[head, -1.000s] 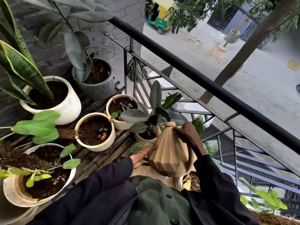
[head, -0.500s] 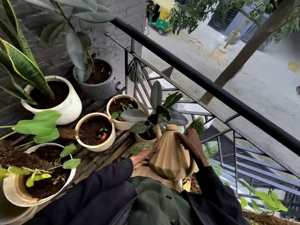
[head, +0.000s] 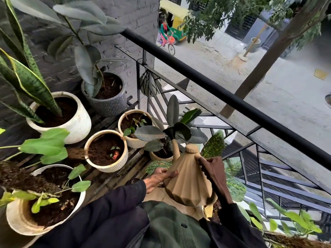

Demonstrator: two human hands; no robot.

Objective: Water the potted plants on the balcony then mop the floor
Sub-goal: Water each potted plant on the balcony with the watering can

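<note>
Head view:
- The watering can, tan and ridged, is held above the balcony floor, just right of the slatted rack and in front of the person's chest.
- Its spout tilts up and away, the tip among the dark leaves of a small pot by the rack's right edge. Whether water is running cannot be told.
- The right hand grips the can near its top, with the fingers curled over the upper right side.
- The left hand lies flat against the can's left side, fingers nearly straight, steadying it.
- In the middle of the rack stands a cream pot of dark soil, with a second cream pot just behind it, towards the railing.
- At the rack's far edge are a white pot with striped sword-shaped leaves and, to its right, a grey ribbed pot.
- At the near left corner, a worn pale pot holds light green leaves.
</note>
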